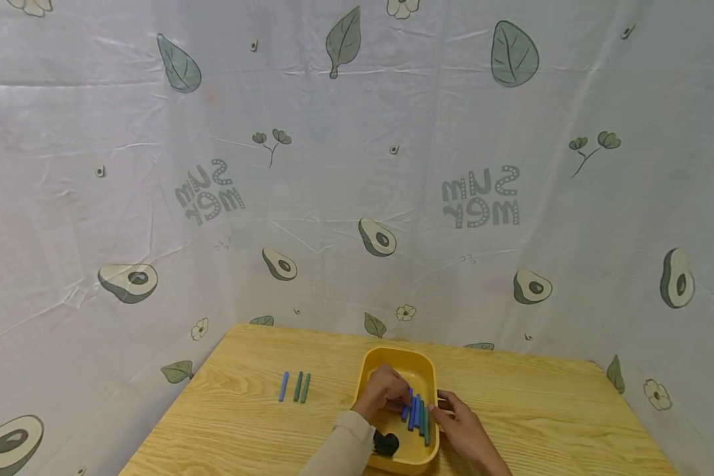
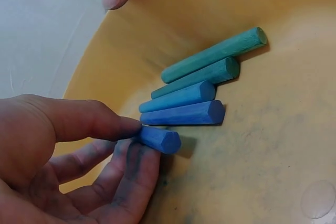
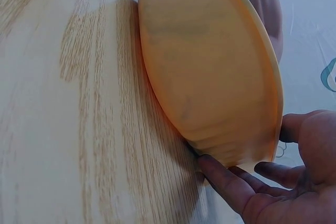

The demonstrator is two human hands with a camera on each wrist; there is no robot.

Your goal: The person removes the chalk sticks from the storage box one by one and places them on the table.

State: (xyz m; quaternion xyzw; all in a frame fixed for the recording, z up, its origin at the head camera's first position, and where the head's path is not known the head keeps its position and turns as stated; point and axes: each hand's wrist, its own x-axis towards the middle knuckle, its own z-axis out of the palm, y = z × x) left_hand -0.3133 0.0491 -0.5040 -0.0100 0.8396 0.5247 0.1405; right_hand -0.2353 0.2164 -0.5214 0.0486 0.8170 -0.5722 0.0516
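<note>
My left hand [image 1: 383, 389] reaches into a yellow plastic tray [image 1: 400, 357]. Between thumb and fingers it pinches a short blue chalk stick [image 2: 161, 140], whose near end is covered by the fingertips. Beside that stick lie a blue stick [image 2: 184, 114], a lighter blue stick [image 2: 178, 97] and two green sticks, one dark [image 2: 197, 77] and one longer [image 2: 215, 55], side by side on the tray floor. My right hand [image 1: 467, 430] holds the tray's right wall, thumb at the rim and fingers against the outside and underside. Dark smudges mark the left fingers.
On the wooden table [image 1: 244, 423], left of the tray, lie a blue stick [image 1: 283, 387] and two green sticks [image 1: 301, 388]. A black object [image 1: 386, 443] shows at my left wrist, over the tray. A patterned white curtain [image 1: 333, 291] hangs behind the table.
</note>
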